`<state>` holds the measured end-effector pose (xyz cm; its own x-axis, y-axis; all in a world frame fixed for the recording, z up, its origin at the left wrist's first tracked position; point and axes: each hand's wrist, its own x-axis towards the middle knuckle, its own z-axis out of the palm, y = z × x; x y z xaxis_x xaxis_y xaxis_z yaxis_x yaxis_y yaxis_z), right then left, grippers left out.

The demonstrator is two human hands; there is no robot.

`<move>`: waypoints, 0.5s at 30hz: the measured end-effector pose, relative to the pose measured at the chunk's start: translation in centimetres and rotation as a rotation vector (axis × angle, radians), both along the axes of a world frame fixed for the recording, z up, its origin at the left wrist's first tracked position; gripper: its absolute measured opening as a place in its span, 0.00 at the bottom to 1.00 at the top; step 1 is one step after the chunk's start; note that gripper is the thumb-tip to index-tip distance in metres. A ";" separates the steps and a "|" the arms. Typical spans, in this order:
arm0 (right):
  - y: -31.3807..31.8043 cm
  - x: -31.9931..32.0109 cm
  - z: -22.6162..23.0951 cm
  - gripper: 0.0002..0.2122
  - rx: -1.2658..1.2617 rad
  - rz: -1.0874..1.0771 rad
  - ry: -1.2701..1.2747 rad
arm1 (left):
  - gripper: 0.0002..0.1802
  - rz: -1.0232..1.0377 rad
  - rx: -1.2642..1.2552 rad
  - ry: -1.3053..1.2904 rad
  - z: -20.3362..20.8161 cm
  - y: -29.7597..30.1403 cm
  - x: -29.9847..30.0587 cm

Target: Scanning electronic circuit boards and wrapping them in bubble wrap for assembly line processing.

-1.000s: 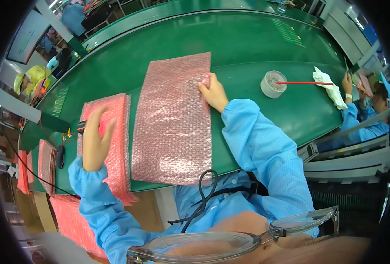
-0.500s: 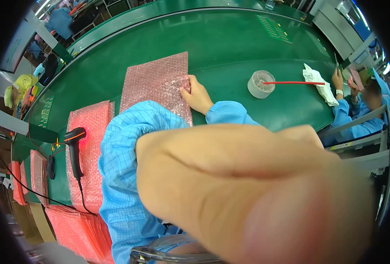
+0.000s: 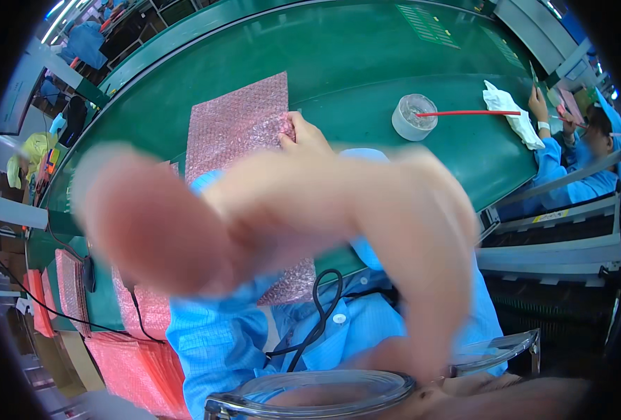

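Note:
My right hand [image 3: 309,138] pinches the right edge of a pink bubble-wrap bag [image 3: 237,119], which lies on the green table [image 3: 352,70]. Fingertips and thumb press into the wrap there. Close before the camera, my left hand [image 3: 275,203] is raised and smeared by motion. One large blurred digit points left and another bends down at the right, near the clear-rimmed glasses [image 3: 324,381]. Whether that hand holds anything cannot be made out. It hides the middle of the bag and the handheld scanner; only the scanner's cable shows.
More pink bubble-wrap bags [image 3: 139,371] are stacked at the lower left. A clear round tub [image 3: 415,117] with a red stick [image 3: 471,113] stands right of the bag, beside a white cloth [image 3: 512,115]. Green circuit boards [image 3: 426,26] lie at the back. A co-worker [image 3: 569,164] sits at the right.
My left hand has swung from the lower right across to the left and now covers the scanner. My right hand keeps its grip on the bag. The view has tilted slightly.

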<state>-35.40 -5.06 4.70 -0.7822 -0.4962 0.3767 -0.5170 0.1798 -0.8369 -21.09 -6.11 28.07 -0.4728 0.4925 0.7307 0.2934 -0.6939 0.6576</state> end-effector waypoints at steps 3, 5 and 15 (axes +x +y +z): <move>0.7 -2.6 -1.9 0.20 -0.083 -0.011 0.039 | 0.32 0.622 -0.398 0.166 -2.6 -3.0 -4.4; 0.7 -2.9 -2.7 0.21 -0.146 0.032 0.031 | 0.19 1.117 -0.767 0.241 -6.9 -5.5 -7.9; 1.2 -1.6 -1.8 0.14 0.075 -0.205 0.209 | 0.25 1.499 -1.428 0.416 -24.3 -11.7 -9.9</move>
<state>-36.96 -3.82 2.91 -0.7783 -0.3682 0.5087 -0.6234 0.3554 -0.6965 -30.99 -17.82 3.77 -0.8911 0.1613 0.4242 0.2473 0.9563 0.1558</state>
